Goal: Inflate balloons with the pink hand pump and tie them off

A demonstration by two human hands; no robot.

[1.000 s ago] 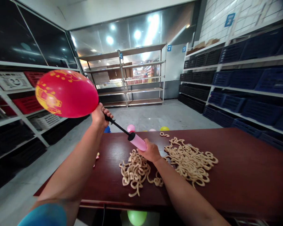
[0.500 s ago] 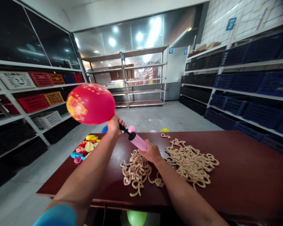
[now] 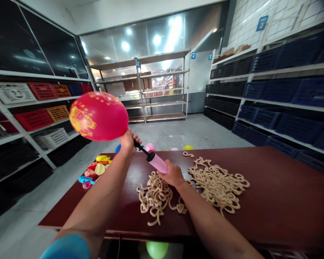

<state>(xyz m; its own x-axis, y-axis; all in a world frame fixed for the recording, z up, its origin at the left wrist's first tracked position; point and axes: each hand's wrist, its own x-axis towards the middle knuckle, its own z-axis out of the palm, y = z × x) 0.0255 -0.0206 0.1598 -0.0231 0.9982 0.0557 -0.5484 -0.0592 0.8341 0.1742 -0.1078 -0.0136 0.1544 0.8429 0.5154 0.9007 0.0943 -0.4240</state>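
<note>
Head view, single frame. Left hand (image 3: 128, 142) raised above the far-left part of the worktop (image 3: 272, 194), fingers clenched where the neck of the red balloon (image 3: 98, 116) meets the end of a thin black shaft (image 3: 140, 148). Whether the fingers pinch the neck alone or the neck and shaft together cannot be told. The balloon is inflated, has a yellow print, sits up and to the left of that hand and is clear of the worktop. Right hand (image 3: 172, 174) is wrapped around the lower end of the pump (image 3: 159, 164), a pink barrel with a black collar at its upper end. The pump tilts up and to the left, and the shaft runs from the collar into the left hand. The right hand hovers just above the tan curled pieces, between the nearer heap (image 3: 155, 198) and the wider heap (image 3: 218, 183) to its right, both lying on the worktop. A few flat uninflated balloons (image 3: 95, 168) in mixed colours lie at the left edge of the worktop. On the floor beyond the far edge are a pink balloon (image 3: 150, 146) and a yellow balloon (image 3: 188, 147). A green balloon (image 3: 156, 249) shows below the near edge. A blue sleeve (image 3: 66, 247) is at the bottom left. Shelving with red and orange crates (image 3: 41, 91) stands left, and shelving with dark blue crates (image 3: 283, 90) stands right.
</note>
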